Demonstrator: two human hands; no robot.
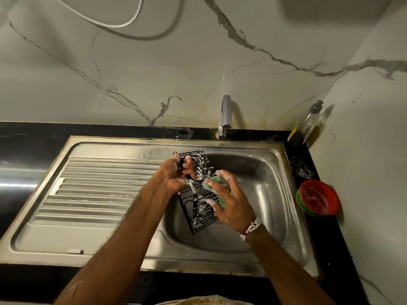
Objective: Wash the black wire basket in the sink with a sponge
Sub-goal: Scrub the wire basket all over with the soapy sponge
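Observation:
The black wire basket (196,209) is held upright over the left side of the steel sink bowl (259,172), streaked with white foam. My left hand (176,176) grips its upper left wires, fingers hooked through them. My right hand (229,199) presses a green sponge (217,183) against the basket's right side, about halfway up. Both hands carry suds. A white bead bracelet (251,227) sits on my right wrist.
A ribbed steel drainboard (92,190) lies left of the bowl. The chrome tap (225,116) stands behind the sink, with no water running. A soap pump bottle (308,126) is at the back right corner. A red and green soap tub (317,200) sits on the black counter at right.

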